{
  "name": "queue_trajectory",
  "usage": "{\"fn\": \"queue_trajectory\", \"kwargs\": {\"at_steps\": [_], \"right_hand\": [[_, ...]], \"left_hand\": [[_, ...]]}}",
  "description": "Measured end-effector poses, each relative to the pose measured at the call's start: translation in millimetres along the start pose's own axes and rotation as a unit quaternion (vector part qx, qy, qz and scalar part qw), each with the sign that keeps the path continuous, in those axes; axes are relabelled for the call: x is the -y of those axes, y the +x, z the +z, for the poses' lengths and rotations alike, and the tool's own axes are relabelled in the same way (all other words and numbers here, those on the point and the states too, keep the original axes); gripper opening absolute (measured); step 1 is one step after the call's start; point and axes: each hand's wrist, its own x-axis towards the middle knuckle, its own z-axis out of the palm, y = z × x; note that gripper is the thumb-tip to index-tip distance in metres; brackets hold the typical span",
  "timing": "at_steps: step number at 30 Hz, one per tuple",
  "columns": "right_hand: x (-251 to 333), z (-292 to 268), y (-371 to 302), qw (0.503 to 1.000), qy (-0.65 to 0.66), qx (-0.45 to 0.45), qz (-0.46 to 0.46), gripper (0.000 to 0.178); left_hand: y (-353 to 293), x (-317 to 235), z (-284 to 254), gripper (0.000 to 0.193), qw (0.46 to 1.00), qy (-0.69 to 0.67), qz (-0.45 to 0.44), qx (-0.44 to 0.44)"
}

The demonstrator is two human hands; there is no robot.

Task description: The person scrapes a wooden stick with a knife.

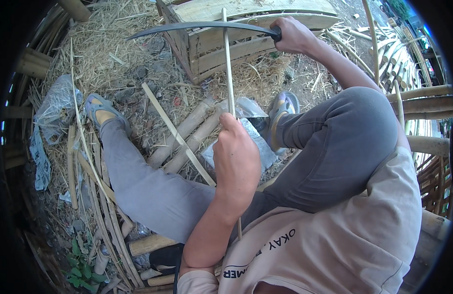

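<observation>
My left hand (236, 161) is closed in a fist around a long, thin bamboo strip (229, 73). The strip points away from me, and its lower end reaches back beside my shirt. At the far side, my right hand (291, 35) grips the dark handle of a long knife with a curved blade (187, 26). That blade lies across the strip near its far end, edge-on to me; whether it touches or cuts in, I cannot tell. Another split bamboo strip (170, 125) slants over the ground left of my left hand.
A slatted wooden crate (207, 62) stands beyond my feet. Thick bamboo poles (187, 128) and a silvery plastic sheet (258, 147) lie between my legs. Clear plastic (57, 110) sits at the left, near straw (104, 54). Stacked bamboo pieces (398, 61) are at the far right.
</observation>
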Motion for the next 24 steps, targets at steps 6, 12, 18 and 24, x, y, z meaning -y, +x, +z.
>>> {"fn": "queue_trajectory", "kwargs": {"at_steps": [6,12,18,24], "right_hand": [[-7.0,-11.0,-12.2,0.998,0.056,0.024,-0.002,0.028],[39.1,-6.7,-17.5,0.982,0.126,0.080,-0.114,0.024],[64.2,-17.2,-20.1,0.986,0.046,0.134,-0.086,0.029],[60.6,-11.5,-19.8,0.994,0.034,0.078,-0.070,0.039]], "left_hand": [[3.3,-2.6,-5.6,0.018,0.995,0.005,-0.027,0.093],[4.0,1.6,5.7,0.018,1.000,-0.008,-0.003,0.024],[7.1,-0.3,6.9,0.022,0.990,-0.133,-0.013,0.055],[7.6,1.0,11.6,0.021,0.992,-0.125,-0.001,0.015]]}}
